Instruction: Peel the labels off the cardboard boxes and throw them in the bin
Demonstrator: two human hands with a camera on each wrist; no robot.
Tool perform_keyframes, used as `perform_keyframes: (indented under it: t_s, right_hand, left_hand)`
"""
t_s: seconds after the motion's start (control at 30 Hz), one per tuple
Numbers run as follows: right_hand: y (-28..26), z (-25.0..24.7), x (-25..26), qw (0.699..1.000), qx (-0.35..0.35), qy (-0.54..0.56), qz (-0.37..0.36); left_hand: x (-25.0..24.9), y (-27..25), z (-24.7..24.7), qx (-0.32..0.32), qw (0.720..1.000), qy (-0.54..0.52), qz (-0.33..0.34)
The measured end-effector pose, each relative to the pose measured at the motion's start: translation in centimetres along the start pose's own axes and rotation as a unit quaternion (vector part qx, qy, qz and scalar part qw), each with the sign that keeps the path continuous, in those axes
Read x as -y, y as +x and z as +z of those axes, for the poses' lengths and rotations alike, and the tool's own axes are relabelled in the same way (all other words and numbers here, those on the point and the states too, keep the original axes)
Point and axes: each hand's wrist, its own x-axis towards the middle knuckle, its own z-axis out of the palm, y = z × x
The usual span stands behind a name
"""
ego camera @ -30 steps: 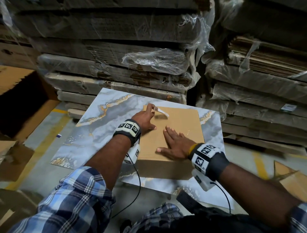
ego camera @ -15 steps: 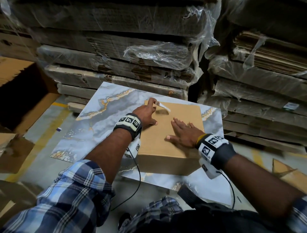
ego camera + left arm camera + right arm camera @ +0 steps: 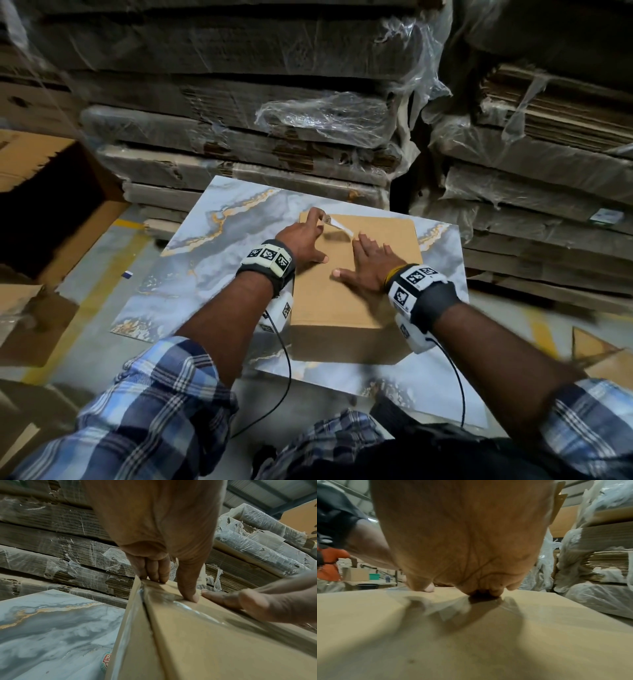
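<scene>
At the box's (image 3: 346, 294) far edge, left hand (image 3: 301, 240) pinches the label (image 3: 339, 224).

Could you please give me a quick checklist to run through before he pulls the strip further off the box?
1. Left hand has a grip on the strip's lifted end: ok.
2. Right hand lies flat, holding the cardboard box down: ok.
3. Box rests flat on the marbled board: ok.
4. Strip in one piece: cannot tell.
5. Bin within reach: cannot tell.
</scene>
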Motion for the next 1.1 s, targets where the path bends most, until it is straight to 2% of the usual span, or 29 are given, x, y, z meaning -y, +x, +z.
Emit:
perform_keyframes:
  t_s: [0.17, 0.23, 0.4, 0.6, 0.77, 0.97, 1.1]
  right_hand:
    - [-3.0, 2.6, 1.0, 0.997, 0.018, -0.021, -0.073]
    - [-2.8, 2.1, 0.3, 0.996, 0.025, -0.034, -0.084]
    - [0.1, -0.2, 0.1, 1.0, -0.001, 0.0, -0.027]
    - [-2.8, 2.4, 1.0, 0.996, 0.016, -0.026, -0.079]
    - [0.3, 0.0, 0.1, 1.0, -0.002, -0.009, -0.026]
    - [-3.0, 2.5, 0.6, 0.997, 0.016, -0.026, -0.069]
    - [-0.9, 0.7, -0.6, 0.999, 0.009, -0.01, -0.035]
  left_hand:
    - [0.1, 0.0, 0.2, -0.001, 1.0, 0.001, -0.004]
    - [0.1, 0.0, 0.2, -0.001, 1.0, 0.0, -0.004]
    - [-0.2, 0.0, 0.1, -0.002, 1.0, 0.007, -0.004]
    - [0.0, 0.0, 0.2, -0.001, 1.0, 0.004, -0.007]
    - [0.0, 0.0, 0.1, 0.002, 1.0, 0.012, 0.005]
    - [0.2, 0.1, 0.3, 0.001, 1.0, 0.009, 0.002]
    - [0.2, 0.2, 0.2, 0.0, 1.0, 0.009, -0.001]
